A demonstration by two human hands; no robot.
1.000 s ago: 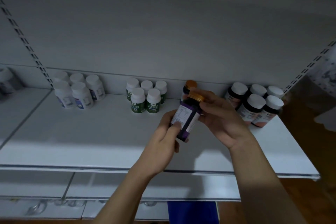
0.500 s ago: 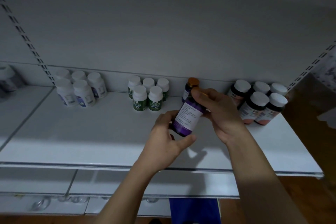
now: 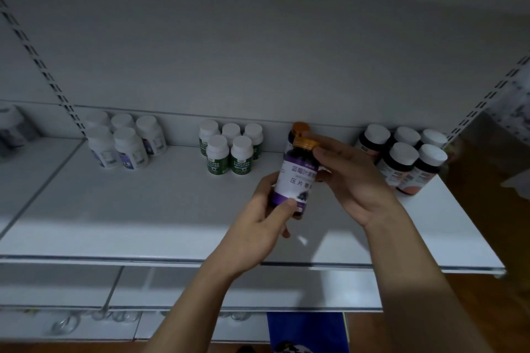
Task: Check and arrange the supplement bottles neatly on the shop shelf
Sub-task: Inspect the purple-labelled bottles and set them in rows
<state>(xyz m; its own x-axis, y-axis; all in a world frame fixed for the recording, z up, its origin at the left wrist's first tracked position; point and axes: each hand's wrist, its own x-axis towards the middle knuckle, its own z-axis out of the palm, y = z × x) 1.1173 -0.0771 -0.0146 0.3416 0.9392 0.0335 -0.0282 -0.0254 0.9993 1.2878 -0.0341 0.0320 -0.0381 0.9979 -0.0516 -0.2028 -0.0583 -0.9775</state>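
Purple bottle [image 3: 295,178] held in both hands, over the shelf [image 3: 143,209]!
The left hand [image 3: 263,226] grips its base, thumb on the label; the right hand [image 3: 352,183] curls round its gold cap [image 3: 305,143]. Just beyond the right fingers stands an orange-capped bottle [image 3: 299,127].

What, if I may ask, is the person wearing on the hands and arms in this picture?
Nothing that shows. The left hand and right hand are ungloved, with no ring on the fingers in view. The left forearm and right forearm are bare down to the picture's lower edge: no sleeve, watch or bracelet appears.
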